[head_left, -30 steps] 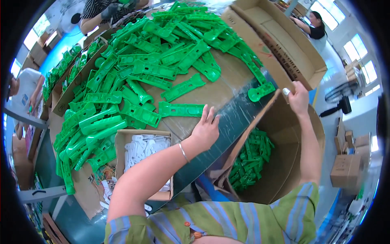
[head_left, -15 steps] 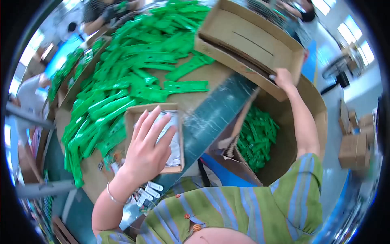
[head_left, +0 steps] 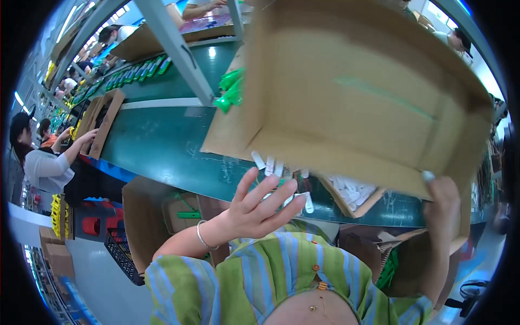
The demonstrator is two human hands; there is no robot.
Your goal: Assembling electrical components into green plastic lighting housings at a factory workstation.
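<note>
A large, shallow cardboard box (head_left: 346,65) fills the upper right, tilted so that its bare inside faces me. My right hand (head_left: 444,203) is closed on its near right edge; the moving fingers are a little blurred. Palm raised and fingers spread, my left hand (head_left: 262,208) holds nothing. Just beyond its fingertips, several small white strips (head_left: 269,165) lie on the green table. A small cardboard tray (head_left: 338,200) with white pieces in it stands between my hands, partly covered by the box. Some green plastic parts (head_left: 232,89) show at the box's left side.
The green worktable (head_left: 157,135) runs off to the left, with a grey metal post (head_left: 181,51) rising from it. A row of green pieces (head_left: 138,71) lies farther back. Below the table edge stand a cardboard carton (head_left: 146,216) and a black crate (head_left: 122,254). A co-worker (head_left: 49,162) handles a box at left.
My view has swung left. My right hand has lifted the cardboard box, which now looms nearer and larger. My left hand is away from the small tray, and the green heap is mostly out of sight.
</note>
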